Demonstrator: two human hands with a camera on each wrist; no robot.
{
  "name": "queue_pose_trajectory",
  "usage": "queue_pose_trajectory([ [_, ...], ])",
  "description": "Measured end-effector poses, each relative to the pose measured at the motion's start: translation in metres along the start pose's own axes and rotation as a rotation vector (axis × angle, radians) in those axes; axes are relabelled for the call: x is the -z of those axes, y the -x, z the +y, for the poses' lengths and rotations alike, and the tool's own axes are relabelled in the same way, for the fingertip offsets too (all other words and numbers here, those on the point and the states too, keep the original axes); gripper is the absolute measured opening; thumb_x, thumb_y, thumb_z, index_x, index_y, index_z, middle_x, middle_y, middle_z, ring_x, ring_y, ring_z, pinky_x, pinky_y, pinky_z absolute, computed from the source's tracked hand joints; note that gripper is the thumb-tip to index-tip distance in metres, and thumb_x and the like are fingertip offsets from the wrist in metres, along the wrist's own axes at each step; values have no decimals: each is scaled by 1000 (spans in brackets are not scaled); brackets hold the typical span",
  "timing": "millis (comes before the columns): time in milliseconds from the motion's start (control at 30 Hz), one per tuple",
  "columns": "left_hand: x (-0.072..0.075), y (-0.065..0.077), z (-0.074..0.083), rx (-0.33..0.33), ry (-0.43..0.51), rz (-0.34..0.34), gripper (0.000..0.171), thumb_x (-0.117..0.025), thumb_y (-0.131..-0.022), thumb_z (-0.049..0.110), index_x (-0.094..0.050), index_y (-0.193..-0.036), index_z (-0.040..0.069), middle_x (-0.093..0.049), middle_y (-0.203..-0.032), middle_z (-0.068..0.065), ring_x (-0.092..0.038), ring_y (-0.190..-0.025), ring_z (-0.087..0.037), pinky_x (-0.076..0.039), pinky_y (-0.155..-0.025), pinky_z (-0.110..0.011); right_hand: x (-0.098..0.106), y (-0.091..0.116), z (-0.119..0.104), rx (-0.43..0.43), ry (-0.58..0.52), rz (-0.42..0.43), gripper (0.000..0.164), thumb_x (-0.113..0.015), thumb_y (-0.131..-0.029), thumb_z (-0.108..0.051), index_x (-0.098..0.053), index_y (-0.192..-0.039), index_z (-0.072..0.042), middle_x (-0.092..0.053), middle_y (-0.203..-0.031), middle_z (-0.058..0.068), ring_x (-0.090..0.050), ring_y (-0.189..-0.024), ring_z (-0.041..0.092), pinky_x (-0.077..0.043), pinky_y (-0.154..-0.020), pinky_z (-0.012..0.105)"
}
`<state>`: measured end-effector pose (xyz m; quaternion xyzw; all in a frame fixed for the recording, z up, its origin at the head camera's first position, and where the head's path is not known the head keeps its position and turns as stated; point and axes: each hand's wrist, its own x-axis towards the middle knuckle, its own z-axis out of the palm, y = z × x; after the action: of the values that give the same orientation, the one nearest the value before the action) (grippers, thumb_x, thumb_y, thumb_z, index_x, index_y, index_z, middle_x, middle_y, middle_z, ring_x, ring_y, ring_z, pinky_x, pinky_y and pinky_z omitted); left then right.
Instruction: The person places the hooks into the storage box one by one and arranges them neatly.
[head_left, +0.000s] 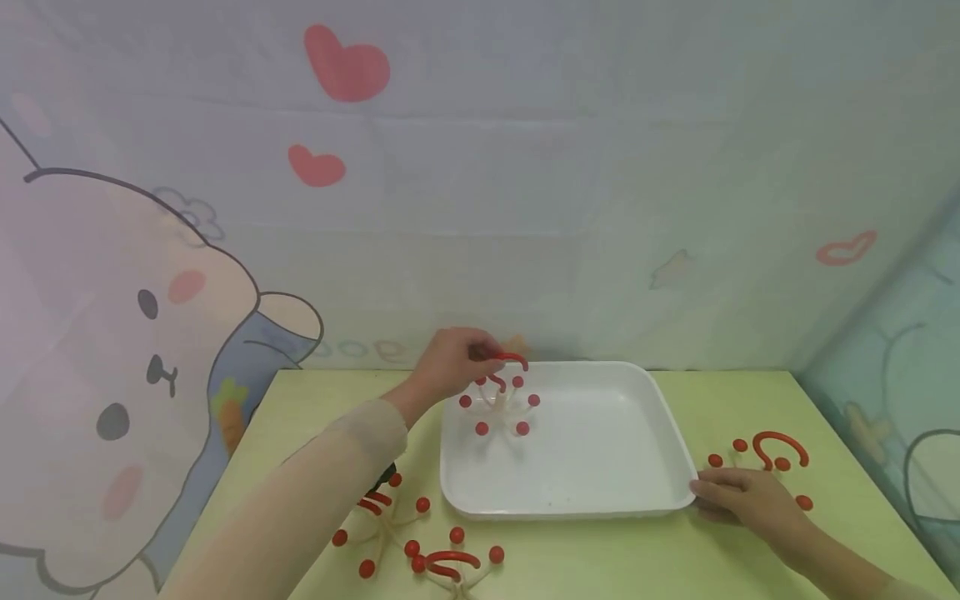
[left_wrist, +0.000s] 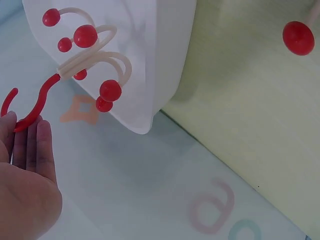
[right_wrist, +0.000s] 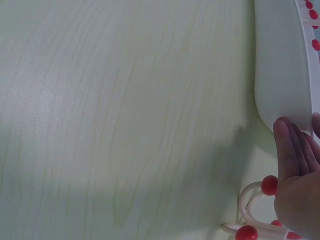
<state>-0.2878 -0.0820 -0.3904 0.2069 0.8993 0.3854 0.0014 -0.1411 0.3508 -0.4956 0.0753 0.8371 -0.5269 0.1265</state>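
My left hand [head_left: 452,364] pinches the curved red hook of a head massager [left_wrist: 82,62] between thumb and fingers. The massager's cream prongs, tipped with red balls, spread downward over the left part of a white tray [head_left: 585,450]. Whether those balls touch the tray floor I cannot tell. At the tray's front right corner, my right hand [head_left: 757,504] grips the edge, with the thumb at the rim and the fingers [right_wrist: 287,150] along the outer wall. Another massager [head_left: 782,439] lies just behind my right hand, partly hidden by it.
Two similar massagers lie on the pale green table [head_left: 600,558] to the front left: one massager [head_left: 386,521] beside my left forearm, another massager [head_left: 453,567] nearer the front edge. A printed cloth backdrop [head_left: 525,208] rises behind the table.
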Motion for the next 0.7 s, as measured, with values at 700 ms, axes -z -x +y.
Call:
queue_pose_trajectory([
  [700,-5,0,2,47,-11,-125,10,-81,-97,13,-80,-106,10,-76,-94,1,-73,-85,-24,-61,-74,-26,-1,5,-1,2,0,-9,49,-76,-102,-25,-67,-131,14,-77,-119,15,-78,-96,16,-65,-85,35],
])
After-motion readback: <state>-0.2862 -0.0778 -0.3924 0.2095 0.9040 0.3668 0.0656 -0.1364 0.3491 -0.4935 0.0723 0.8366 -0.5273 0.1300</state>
